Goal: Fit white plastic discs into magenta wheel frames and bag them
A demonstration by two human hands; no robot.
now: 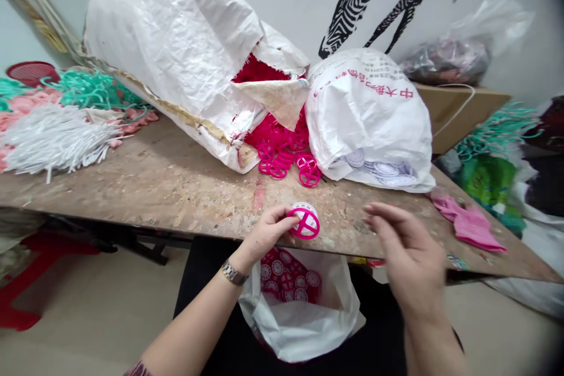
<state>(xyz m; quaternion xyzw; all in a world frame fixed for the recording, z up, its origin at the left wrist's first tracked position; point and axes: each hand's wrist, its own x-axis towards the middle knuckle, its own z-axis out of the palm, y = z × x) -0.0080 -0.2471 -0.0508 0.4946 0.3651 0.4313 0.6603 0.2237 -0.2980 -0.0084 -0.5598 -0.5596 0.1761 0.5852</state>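
My left hand (267,233) grips a magenta plastic spoked wheel (307,224) with a white disc fitted against it, just over the table's front edge. My right hand (408,252) hangs to the right of it, slightly blurred, with its fingers apart and nothing visible in them. Below my hands, a white plastic bag (299,320) stands open, holding several magenta wheels with white discs. Loose magenta wheels (282,155) lie in a heap farther up the worn wooden table (176,188). A white bag of pale discs (370,120) sits to the heap's right.
A torn white woven sack (176,59) spills magenta pieces at the back of the table. White and teal plastic strands (57,135) lie at the left. A pink cloth (469,226) rests on the right edge. A cardboard box (462,111) stands beyond the table.
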